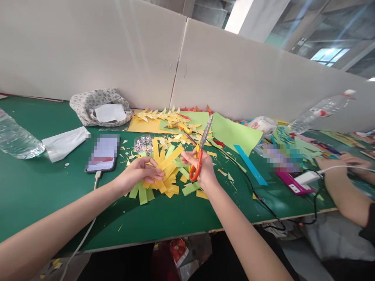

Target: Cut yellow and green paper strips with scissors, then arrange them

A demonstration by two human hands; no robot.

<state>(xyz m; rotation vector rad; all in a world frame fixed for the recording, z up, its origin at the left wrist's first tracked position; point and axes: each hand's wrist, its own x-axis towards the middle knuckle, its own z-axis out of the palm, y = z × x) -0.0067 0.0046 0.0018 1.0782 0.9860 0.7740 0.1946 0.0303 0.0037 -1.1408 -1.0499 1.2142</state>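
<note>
My left hand (pixel 140 171) rests on a loose pile of yellow and green paper strips (pixel 165 171) in the middle of the green table (pixel 35 187), its fingers lightly curled around several yellow strips. My right hand (pixel 202 166) grips orange-handled scissors (pixel 201 150), blades pointing up and away, and its fingertips also pinch the end of a yellow strip. The two hands nearly meet over the pile.
A phone (pixel 103 153) on a charging cable lies left of the pile. Plastic bottles (pixel 17 140) (pixel 320 111), a cloth bag (pixel 99 106), folded yellow paper pieces (pixel 159 115), green sheets (pixel 234 132). Another person's arms (pixel 345 179) work at the right. White partitions stand behind.
</note>
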